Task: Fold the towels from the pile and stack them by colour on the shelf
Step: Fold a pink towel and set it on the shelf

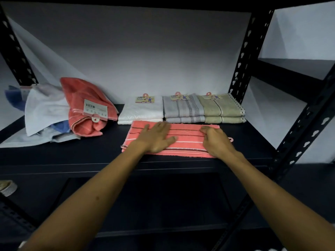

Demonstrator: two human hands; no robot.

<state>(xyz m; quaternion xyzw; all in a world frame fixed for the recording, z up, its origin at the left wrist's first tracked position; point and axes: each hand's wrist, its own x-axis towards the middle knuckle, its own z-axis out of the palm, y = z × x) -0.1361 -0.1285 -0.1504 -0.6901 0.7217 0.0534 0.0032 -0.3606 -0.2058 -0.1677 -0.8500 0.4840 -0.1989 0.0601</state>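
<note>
A pink striped towel lies folded flat near the front of the dark shelf. My left hand presses flat on its left half, fingers straight. My right hand rests on its right half with fingers curled onto the cloth. Behind it stand three folded stacks: white towels, grey striped towels and olive towels. The unfolded pile sits at the left with a crumpled pink towel carrying a barcode tag, plus white and blue cloth.
Black perforated uprights frame the shelf on the right and at the left. A white wall lies behind. A lower shelf is under my forearms. A small ribbed object sits at the far left edge.
</note>
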